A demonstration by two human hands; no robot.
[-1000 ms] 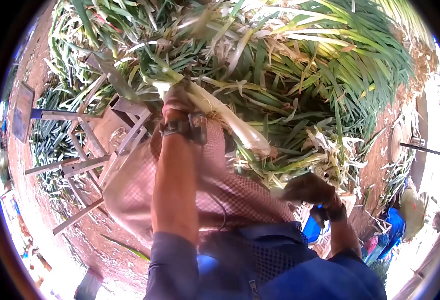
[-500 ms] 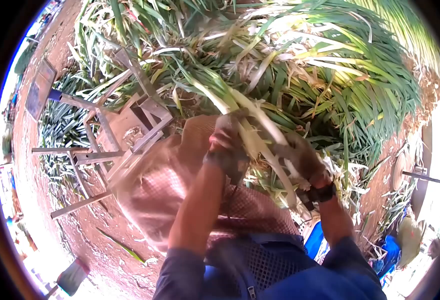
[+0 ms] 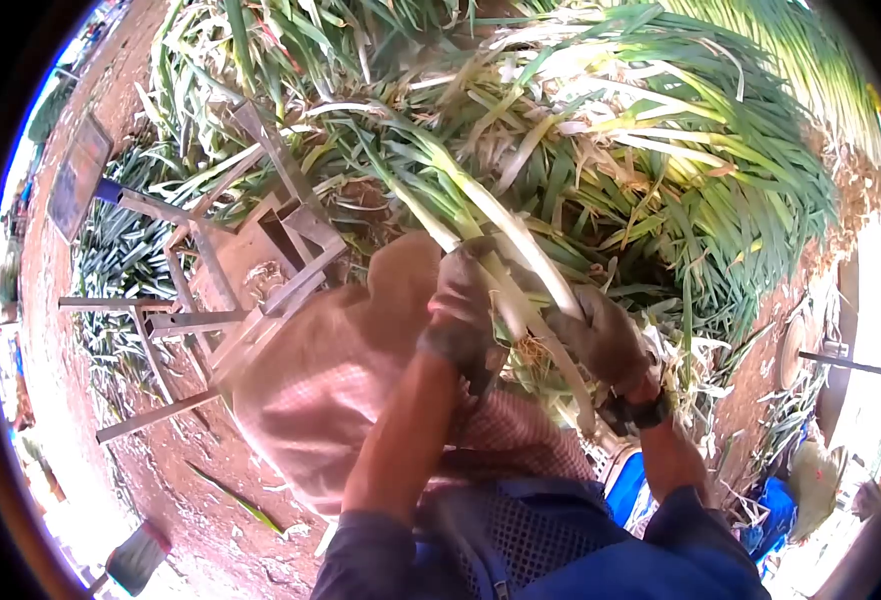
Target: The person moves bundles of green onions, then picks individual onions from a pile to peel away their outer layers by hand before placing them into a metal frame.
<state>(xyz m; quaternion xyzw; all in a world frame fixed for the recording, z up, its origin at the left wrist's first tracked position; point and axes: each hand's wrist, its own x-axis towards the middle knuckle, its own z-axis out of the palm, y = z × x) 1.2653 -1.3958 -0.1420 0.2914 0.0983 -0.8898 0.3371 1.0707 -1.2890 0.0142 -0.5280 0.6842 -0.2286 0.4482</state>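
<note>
Both of my hands wear greyish work gloves over my lap, which is covered by a pinkish-brown cloth (image 3: 300,400). My left hand (image 3: 463,290) is closed around a few green onions (image 3: 505,295), their green leaves pointing up and away and their roots toward me. To its right, my right hand (image 3: 605,340) is closed at the lower end of another green onion (image 3: 520,240) with a long white shaft. A further pale stalk (image 3: 570,375) slants below between the hands. The gloves hide part of the stalks.
A big heap of green onions (image 3: 700,190) lies ahead and to the right. On the left a metal frame stand (image 3: 200,318) stands on the brown ground, with more green onions (image 3: 130,250) behind it. Leaf scraps and a blue bag (image 3: 775,515) are at the right.
My right hand has shifted slightly and now grips the end of one white stalk, which is drawn a little apart from those in my left hand.
</note>
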